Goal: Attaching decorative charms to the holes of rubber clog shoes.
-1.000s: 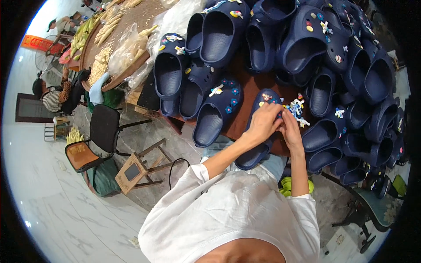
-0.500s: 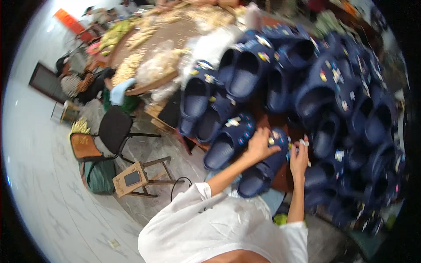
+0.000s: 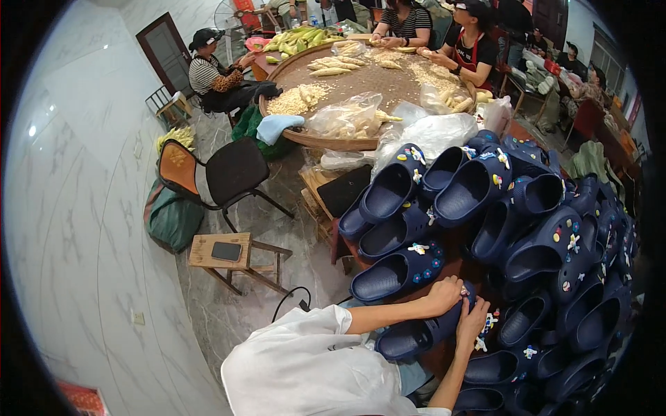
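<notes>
A navy blue foam clog [image 3: 409, 338] lies in front of me, its heel toward my body and its toe pointing up and to the right. My left hand [image 3: 444, 296] is over the upper side of its toe, fingertips pinched at a small pale charm [image 3: 465, 291]. On the other side of the toe, my right hand [image 3: 472, 322] grips the clog with bent fingers. Several loose colourful charms [image 3: 485, 329] lie right beside that hand. Just beyond my left forearm rests another clog [image 3: 385, 277], with a white charm and a row of blue ones on it.
A heap of decorated navy clogs [image 3: 541, 256] covers the right. Behind is a big round woven tray [image 3: 298, 73] with corn cobs and kernels, where other people sit. To the left stand a black chair [image 3: 236, 170] and a wooden stool [image 3: 201, 251] with a phone on it.
My view has swung up and left, bringing the corn tray and people into fuller sight. My hands have come together at the clog's toe; the right hand was apart from it before.
</notes>
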{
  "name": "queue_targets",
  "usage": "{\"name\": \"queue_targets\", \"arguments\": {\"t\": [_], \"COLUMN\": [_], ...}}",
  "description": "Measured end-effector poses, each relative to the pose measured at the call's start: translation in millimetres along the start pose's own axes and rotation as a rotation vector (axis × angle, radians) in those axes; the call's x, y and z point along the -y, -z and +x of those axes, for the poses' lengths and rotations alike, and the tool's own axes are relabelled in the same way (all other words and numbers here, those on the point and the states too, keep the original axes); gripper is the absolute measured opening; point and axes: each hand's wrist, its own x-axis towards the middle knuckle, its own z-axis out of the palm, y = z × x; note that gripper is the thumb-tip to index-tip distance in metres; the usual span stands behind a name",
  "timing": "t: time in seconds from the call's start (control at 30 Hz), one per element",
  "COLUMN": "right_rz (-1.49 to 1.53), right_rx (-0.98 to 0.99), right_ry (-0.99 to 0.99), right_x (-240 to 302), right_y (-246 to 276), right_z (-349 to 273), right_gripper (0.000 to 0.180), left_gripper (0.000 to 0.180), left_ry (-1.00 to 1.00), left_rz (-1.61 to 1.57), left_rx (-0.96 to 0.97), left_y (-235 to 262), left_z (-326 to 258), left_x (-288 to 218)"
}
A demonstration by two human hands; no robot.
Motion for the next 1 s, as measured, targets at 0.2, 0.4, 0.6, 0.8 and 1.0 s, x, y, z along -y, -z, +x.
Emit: {"name": "queue_targets", "arguments": {"t": [0.2, 0.4, 0.6, 0.8, 1.0], "right_rz": [-0.158, -0.018, 0.092, -0.076, -0.002], "right_rx": [0.024, 0.054, 0.111, 0.013, -0.045], "right_ry": [-0.010, -0.086, -0.115, -0.018, -0.013], "right_x": [3.5, 8.3, -3.3, -24.3, -13.1], "right_y": [-2.4, 8.1, 2.4, -17.0, -14.2], "right_z": [-1.5, 1.6, 7.9, 4.6, 8.3], "right_gripper": [0.033, 0.042, 0.047, 0.031, 0.025], "left_gripper": [0.019, 0.021, 0.018, 0.024, 0.021], "left_ry": [-0.124, -0.115, -0.066, -0.054, -0.070], "left_rz": [0.272, 0.254, 0.198, 0.109, 0.046], "left_rx": [0.120, 0.199, 0.147, 0.032, -0.050], "left_y": [2.9, -3.1, -6.0, -1.9, -5.0], "left_z": [3.9, 2.2, -0.1, -6.4, -6.9], "left_x": [-8.3, -4.5, 0.7, 0.7, 4.8]}}
